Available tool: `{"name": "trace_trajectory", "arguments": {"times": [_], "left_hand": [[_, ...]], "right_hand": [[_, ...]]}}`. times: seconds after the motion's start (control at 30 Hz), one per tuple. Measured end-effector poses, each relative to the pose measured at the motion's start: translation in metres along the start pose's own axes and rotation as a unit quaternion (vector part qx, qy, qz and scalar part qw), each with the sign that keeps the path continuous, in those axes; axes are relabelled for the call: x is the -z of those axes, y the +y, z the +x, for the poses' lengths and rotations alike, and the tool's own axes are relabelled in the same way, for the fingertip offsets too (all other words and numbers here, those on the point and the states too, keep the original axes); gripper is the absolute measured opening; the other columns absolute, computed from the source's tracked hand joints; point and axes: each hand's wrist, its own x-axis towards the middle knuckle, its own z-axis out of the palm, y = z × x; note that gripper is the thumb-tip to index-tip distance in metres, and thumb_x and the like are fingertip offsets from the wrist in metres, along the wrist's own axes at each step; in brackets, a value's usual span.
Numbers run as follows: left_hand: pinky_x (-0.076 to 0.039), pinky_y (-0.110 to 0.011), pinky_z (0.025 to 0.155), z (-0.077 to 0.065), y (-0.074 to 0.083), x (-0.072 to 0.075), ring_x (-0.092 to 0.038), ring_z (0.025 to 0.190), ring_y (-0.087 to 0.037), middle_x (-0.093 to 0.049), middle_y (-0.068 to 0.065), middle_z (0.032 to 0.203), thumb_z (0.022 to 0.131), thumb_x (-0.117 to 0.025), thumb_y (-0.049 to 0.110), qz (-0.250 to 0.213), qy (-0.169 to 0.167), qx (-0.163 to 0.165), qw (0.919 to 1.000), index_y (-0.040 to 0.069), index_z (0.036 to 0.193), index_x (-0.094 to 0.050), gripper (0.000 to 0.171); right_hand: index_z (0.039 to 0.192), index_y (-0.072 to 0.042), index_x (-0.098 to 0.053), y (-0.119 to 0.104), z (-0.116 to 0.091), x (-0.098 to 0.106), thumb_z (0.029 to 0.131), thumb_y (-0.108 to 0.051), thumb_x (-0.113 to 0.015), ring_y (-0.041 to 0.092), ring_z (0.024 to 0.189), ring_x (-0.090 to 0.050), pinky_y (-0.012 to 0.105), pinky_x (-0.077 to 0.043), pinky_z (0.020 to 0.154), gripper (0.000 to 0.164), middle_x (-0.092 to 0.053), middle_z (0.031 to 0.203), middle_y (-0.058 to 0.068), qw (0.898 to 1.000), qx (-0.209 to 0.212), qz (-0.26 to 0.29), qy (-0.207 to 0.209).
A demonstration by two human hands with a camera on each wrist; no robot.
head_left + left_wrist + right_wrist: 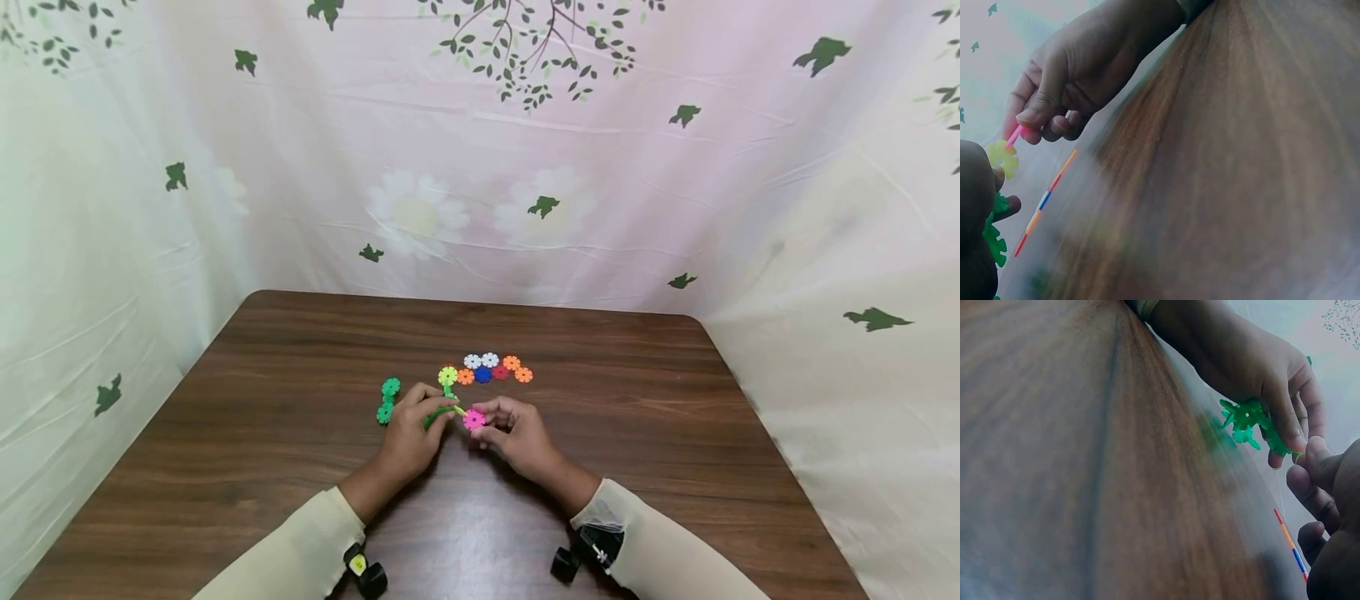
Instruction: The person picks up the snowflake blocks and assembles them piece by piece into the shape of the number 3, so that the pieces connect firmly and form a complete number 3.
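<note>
My left hand (408, 433) grips linked green notched discs (1247, 419) between its thumb and fingers. At the end of these discs is a yellow disc (1002, 159), which sticks out toward the right. My right hand (521, 433) pinches a pink notched disc (474, 419) between thumb and fingers. In the left wrist view the pink disc, seen edge-on, meets the rim of the yellow one. Left-hand fingers cover part of the green pieces. A yellow-green disc (447, 376) shows just beyond the left fingertips, with green pieces below it.
On the brown wooden table (600, 375), a cluster of flat discs lies behind the hands: white (490, 359), blue (483, 375), red (500, 372) and orange (523, 375). Two green discs (385, 412) show left of the left hand. A printed curtain (465, 150) surrounds the table's far sides.
</note>
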Motion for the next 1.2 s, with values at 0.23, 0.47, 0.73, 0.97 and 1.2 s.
{"name": "trace_trajectory", "arguments": {"times": [0.23, 0.47, 0.73, 0.97, 1.2], "left_hand": [[-0.065, -0.034, 0.079, -0.0009, -0.0012, -0.0007, -0.072, 0.094, -0.027, -0.068, -0.015, 0.103, 0.085, -0.087, -0.01, 0.014, 0.006, -0.009, 0.9998, 0.001, 0.108, -0.084, 0.025], [-0.065, -0.034, 0.078, -0.0004, -0.0002, -0.0009, -0.072, 0.093, -0.027, -0.068, -0.016, 0.102, 0.084, -0.087, -0.01, 0.021, 0.016, -0.024, 0.9994, 0.0, 0.107, -0.084, 0.025], [-0.064, -0.032, 0.076, -0.0004, 0.0008, -0.0006, -0.072, 0.09, -0.027, -0.069, -0.015, 0.1, 0.084, -0.087, -0.011, 0.022, 0.019, -0.03, 0.9991, -0.001, 0.106, -0.083, 0.024], [-0.064, -0.031, 0.075, 0.0006, 0.0005, 0.0002, -0.071, 0.089, -0.025, -0.069, -0.015, 0.099, 0.086, -0.086, -0.01, 0.019, 0.013, -0.031, 0.9993, -0.002, 0.106, -0.084, 0.021], [-0.065, -0.03, 0.075, -0.0005, 0.0017, 0.0016, -0.072, 0.088, -0.025, -0.068, -0.016, 0.099, 0.086, -0.086, -0.01, 0.022, 0.001, -0.031, 0.9993, -0.004, 0.105, -0.083, 0.021]], "right_hand": [[0.121, 0.015, -0.073, -0.0021, -0.0016, -0.0007, 0.091, 0.01, -0.08, 0.01, 0.068, -0.071, 0.025, -0.062, 0.062, 0.032, -0.077, 0.09, 0.031, 1.0, 0.015, -0.017, 0.01], [0.12, 0.015, -0.073, -0.0023, -0.0028, -0.0037, 0.089, 0.012, -0.081, 0.018, 0.068, -0.074, 0.025, -0.064, 0.065, 0.032, -0.078, 0.09, 0.03, 0.999, 0.035, -0.017, 0.02], [0.119, 0.017, -0.073, -0.0035, -0.0029, -0.0053, 0.089, 0.014, -0.08, 0.015, 0.065, -0.072, 0.023, -0.062, 0.062, 0.031, -0.077, 0.088, 0.031, 0.999, 0.034, -0.013, 0.037], [0.117, 0.016, -0.074, -0.0058, -0.0014, -0.005, 0.09, 0.013, -0.079, 0.016, 0.066, -0.072, 0.024, -0.062, 0.062, 0.029, -0.078, 0.096, 0.033, 0.999, 0.028, -0.009, 0.03], [0.115, 0.017, -0.073, -0.0063, -0.0029, -0.0057, 0.089, 0.016, -0.078, 0.014, 0.066, -0.071, 0.023, -0.062, 0.061, 0.027, -0.078, 0.101, 0.036, 0.999, 0.022, -0.003, 0.03]]}}
